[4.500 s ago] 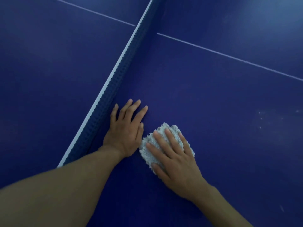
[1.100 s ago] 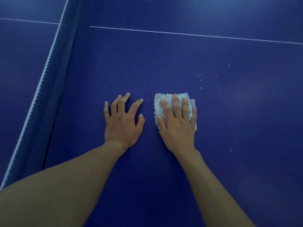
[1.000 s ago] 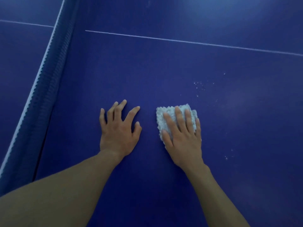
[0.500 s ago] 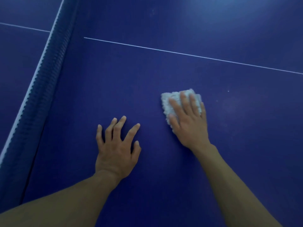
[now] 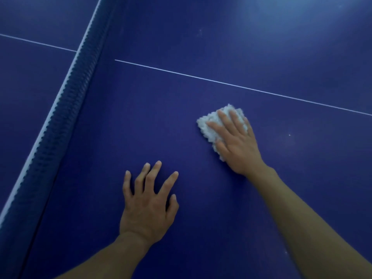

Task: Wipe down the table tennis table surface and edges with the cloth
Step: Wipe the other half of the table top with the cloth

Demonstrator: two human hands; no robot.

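**Right hand pressing folded cloth onto blue table, near the centre line**

The right hand (image 5: 237,146) is pressing flat on the cloth (image 5: 207,126), its fingers straight and only slightly parted, not curling round the fabric. The cloth, a white, nubbly, folded pad, is lying on the blue table (image 5: 141,127), on the half to the right of the net (image 5: 66,117) and well apart from it. It is sitting just on the near side of the thin white line (image 5: 241,87) crossing the surface, without touching it. The pad's longer visible side is running along the thumb side of the hand, from beside the heel of the palm away towards the white line, so its long axis is lying roughly in line with the fingers, leaning a little towards the net. The palm is covering its right part, so the full outline cannot be told.

The left hand (image 5: 148,208) is resting palm down on the bare surface, fingers straight and spread wide, holding nothing. It is lying nearer the person than the cloth, between cloth and net, clear of both.

A tiny pale speck (image 5: 289,135) is showing on the surface to the right of the right hand.
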